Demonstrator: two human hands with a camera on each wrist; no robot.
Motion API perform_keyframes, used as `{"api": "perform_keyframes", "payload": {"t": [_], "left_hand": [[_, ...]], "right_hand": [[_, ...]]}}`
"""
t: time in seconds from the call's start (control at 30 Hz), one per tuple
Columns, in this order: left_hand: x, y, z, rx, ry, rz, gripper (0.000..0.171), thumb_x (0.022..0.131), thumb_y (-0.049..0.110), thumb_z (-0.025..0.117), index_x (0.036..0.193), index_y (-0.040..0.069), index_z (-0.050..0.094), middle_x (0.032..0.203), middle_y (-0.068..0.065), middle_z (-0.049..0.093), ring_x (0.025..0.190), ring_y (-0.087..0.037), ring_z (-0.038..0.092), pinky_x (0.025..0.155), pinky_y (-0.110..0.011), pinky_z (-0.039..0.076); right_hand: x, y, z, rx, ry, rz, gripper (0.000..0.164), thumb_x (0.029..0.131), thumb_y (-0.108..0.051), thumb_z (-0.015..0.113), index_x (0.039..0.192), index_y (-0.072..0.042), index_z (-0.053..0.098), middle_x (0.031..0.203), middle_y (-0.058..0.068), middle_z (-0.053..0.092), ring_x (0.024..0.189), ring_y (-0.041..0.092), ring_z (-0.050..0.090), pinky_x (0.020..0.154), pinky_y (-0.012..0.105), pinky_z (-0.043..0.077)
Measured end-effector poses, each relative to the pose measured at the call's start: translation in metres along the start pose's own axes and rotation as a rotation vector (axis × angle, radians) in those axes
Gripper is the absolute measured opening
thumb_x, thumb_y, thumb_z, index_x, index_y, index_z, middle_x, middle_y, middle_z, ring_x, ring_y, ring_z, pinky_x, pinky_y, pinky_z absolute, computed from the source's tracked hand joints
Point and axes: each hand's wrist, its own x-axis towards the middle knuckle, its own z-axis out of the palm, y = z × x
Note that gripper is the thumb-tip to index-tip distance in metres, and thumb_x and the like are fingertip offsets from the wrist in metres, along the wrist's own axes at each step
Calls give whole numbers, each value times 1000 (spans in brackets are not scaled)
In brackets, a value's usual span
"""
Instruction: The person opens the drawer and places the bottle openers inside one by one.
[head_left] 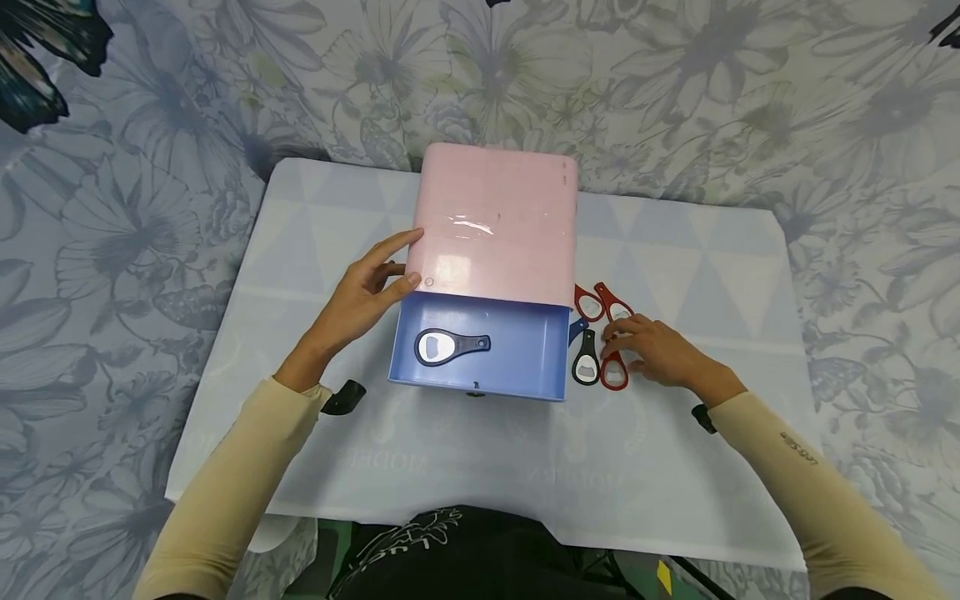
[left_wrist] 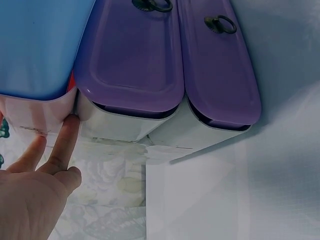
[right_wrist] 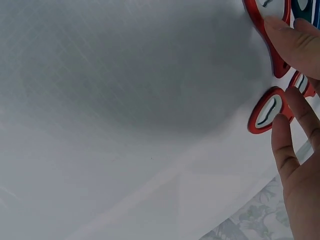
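Note:
A pink drawer cabinet (head_left: 495,225) stands on the table with its blue drawer (head_left: 517,350) pulled out. In that drawer lies a bottle opener with a black rim and handle (head_left: 474,343). My left hand (head_left: 358,296) touches the cabinet's left side with extended fingers; the left wrist view shows two purple drawer fronts (left_wrist: 135,55) below the blue one. My right hand (head_left: 656,352) reaches over a red bottle opener (head_left: 614,372), thumb and fingers apart, thumb tip overlapping it in the right wrist view. Beside it lies a black bottle opener (head_left: 586,360).
Two more red bottle openers lie just beyond my right hand, one of them a red opener (head_left: 589,305) near the cabinet. The handle of a blue opener (head_left: 577,330) shows beside the drawer. A pale patterned cloth (head_left: 450,467) covers the table, with a flowered wall (head_left: 675,100) behind.

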Motion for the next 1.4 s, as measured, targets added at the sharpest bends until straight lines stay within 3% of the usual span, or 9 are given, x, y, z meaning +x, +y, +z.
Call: {"api": "perform_keyframes", "payload": {"t": [0.53,1.13,1.4], "left_hand": [[-1,3,0,-3,13,8,58,102,12,59,155,26,40,161,7,32,131,-34,51,107,-59,41],[0,1,0,8,11,-6,58,102,14,59,155,28,40,161,8,33,128,-30,53,104,-53,44],[-1,2,1,-15,-1,-13,58,102,13,58,155,28,40,161,9,32,128,-29,53,103,-46,45]], "right_hand": [[-3,4,5,-11,13,22,48,68,0,90,111,-15,74,124,5,65,114,30,51,92,53,52],[-7,4,6,10,-6,41,50,67,-2,91,111,-15,71,119,2,67,100,24,50,86,44,52],[-7,7,10,12,2,29,45,68,1,90,106,-15,72,112,1,70,101,24,53,86,46,52]]}}
